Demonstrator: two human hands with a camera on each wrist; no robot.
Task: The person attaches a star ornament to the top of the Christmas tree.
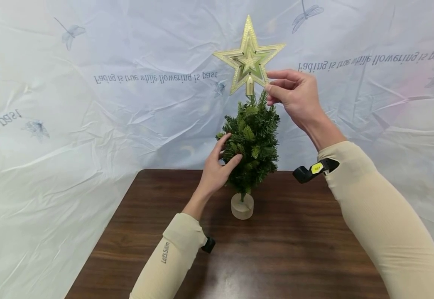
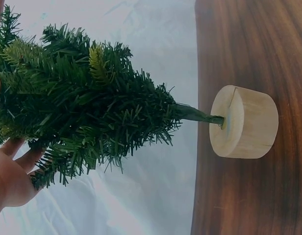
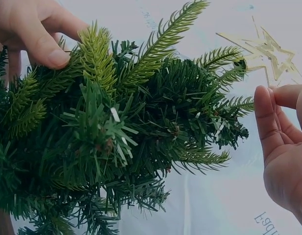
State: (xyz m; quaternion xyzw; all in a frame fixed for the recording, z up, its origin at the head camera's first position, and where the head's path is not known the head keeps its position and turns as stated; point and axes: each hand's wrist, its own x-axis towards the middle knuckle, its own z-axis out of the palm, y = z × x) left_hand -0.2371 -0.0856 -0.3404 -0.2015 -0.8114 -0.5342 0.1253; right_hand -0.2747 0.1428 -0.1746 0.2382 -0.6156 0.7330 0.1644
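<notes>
A small artificial Christmas tree (image 1: 252,143) stands upright on the table, its thin trunk set in a round pale wooden base (image 2: 244,122). My left hand (image 1: 217,170) holds the foliage from the left side, thumb in front and fingers reaching behind the branches. In the right wrist view the left thumb (image 3: 58,58) lies against the green needles. A gold star topper (image 1: 249,60) is upright at the treetop, its short tubular socket (image 1: 249,86) right at the top twigs. My right hand (image 1: 295,93) pinches the star's lower right point between thumb and fingers.
The tree stands toward the back of a dark brown wooden table (image 1: 295,249). Behind it hangs a pale, wrinkled sheet (image 1: 157,112) with printed lettering and dragonflies. A black wrist camera (image 1: 306,172) is strapped over the right sleeve.
</notes>
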